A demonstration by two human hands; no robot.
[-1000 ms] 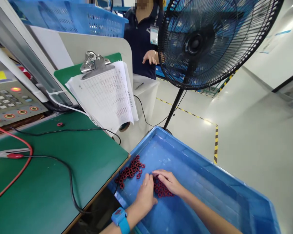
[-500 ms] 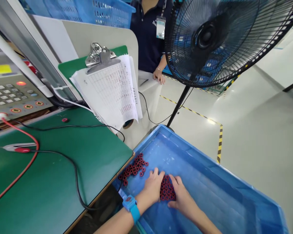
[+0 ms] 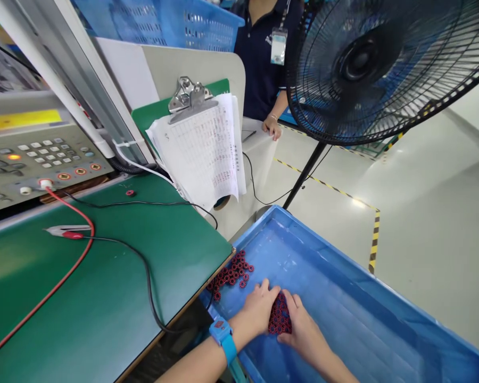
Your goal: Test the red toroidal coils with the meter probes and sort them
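Observation:
Both my hands are down in a blue plastic crate [image 3: 343,276]. My left hand [image 3: 257,311], with a blue watch on its wrist, and my right hand [image 3: 303,330] press together from either side around a heap of small red and black rings [image 3: 279,319]. The fingers of both hands are curled round that heap. A second cluster of the same rings [image 3: 231,274] lies loose in the crate's near left corner, apart from my hands.
A green bench mat [image 3: 83,287] with red and black leads [image 3: 64,276] lies to the left, a keypad panel [image 3: 35,159] behind it. One ring [image 3: 130,192] lies on the mat. A clipboard [image 3: 201,143] leans at the back. A standing fan [image 3: 367,69] and another person [image 3: 267,58] are beyond.
My hands have closed in from a spread position, gathering the rings into a tight heap between them. The view has shifted to the left.

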